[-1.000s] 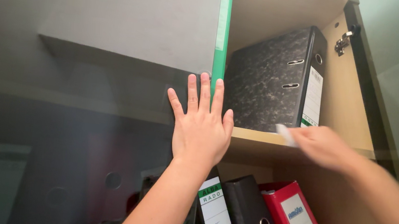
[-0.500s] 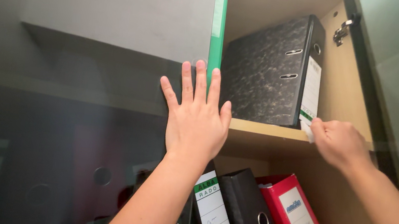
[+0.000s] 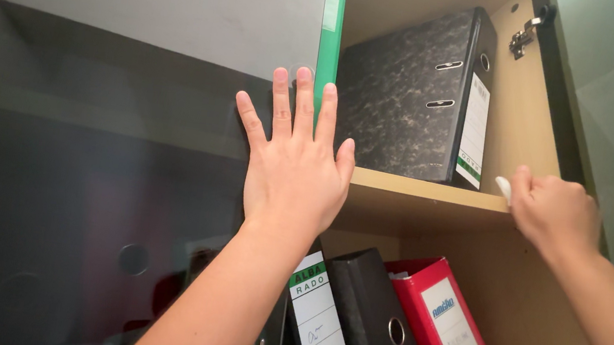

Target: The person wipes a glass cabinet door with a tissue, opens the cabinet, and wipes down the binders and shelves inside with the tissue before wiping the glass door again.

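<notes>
L hand point(image 3: 296, 167) flat, fingers spread, palm pressed on the edge of the dark glass cabinet door point(image 3: 86, 167); grip apart, holding nothing. Fingertips reach up beside the green binder point(image 3: 331, 33), which stands upright right behind the door edge.

R hand point(image 3: 554, 213) curled at the front right end of the wooden shelf point(image 3: 416, 187), grip clamped on a small white cloth or wipe point(image 3: 504, 189); only a bit of it pokes out past the fingers, so can't tell exactly what it is. Wipe sits at the shelf's front edge, just beside the lower right corner of the black marbled lever-arch binder point(image 3: 411, 99). That binder leans slightly left on the shelf, spine w/ white label facing out.

Below the shelf: three binders tilted to the left – one w/ white spine label point(image 3: 315, 324), a black one point(image 3: 370, 323), a red one point(image 3: 452, 334). Metal hinge point(image 3: 522, 39) on the cabinet's right wall, top. Door glass shows dim reflections.
</notes>
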